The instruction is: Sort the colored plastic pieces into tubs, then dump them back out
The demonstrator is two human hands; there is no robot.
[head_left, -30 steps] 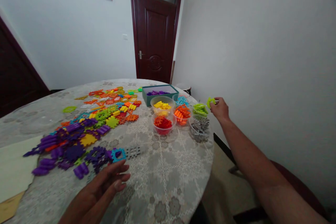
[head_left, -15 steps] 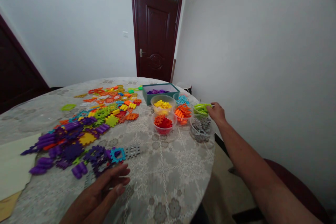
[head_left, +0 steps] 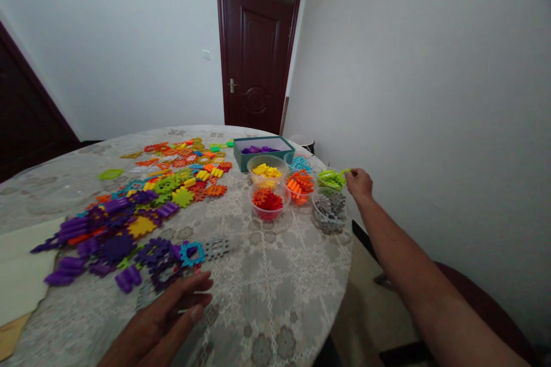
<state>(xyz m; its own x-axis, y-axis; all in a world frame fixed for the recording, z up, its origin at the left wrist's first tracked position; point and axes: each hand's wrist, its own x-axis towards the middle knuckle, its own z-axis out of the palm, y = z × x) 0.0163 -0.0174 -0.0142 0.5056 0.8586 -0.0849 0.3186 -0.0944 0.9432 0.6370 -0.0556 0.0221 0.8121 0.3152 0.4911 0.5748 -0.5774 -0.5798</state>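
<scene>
Right now the right hand [head_left: 359,182] is to the right of the box [head_left: 240,161] and a little nearer the person, at the far rim of the green bowl [head_left: 319,182]. Its thumb and fingertips are together, clamped on a green piece [head_left: 346,171]. Only a short strip of this shows; the fingers hide the remainder. The strip's long axis runs roughly sideways, with its free end pointing left, over the bowl and toward the box's side of the table [head_left: 258,321].

The left hand [head_left: 174,305] is well in front of the box and to its left, fingers half curled and thumb spread apart from them. Whether it rests on the cloth, the view cannot tell. Just beyond its fingers lies a blue gear [head_left: 186,254], and from that a flat gray piece [head_left: 217,248] extends to the right, its long axis also sideways.

There are 6 bowls near the box: yellow [head_left: 251,175] directly in front, red [head_left: 269,215] nearer the person, orange [head_left: 300,200] to the front right, blue [head_left: 287,159] by the right corner, then green and gray [head_left: 329,226] farther right. Left of the box spreads a multicolored pile [head_left: 118,248], purple at its near end.
</scene>
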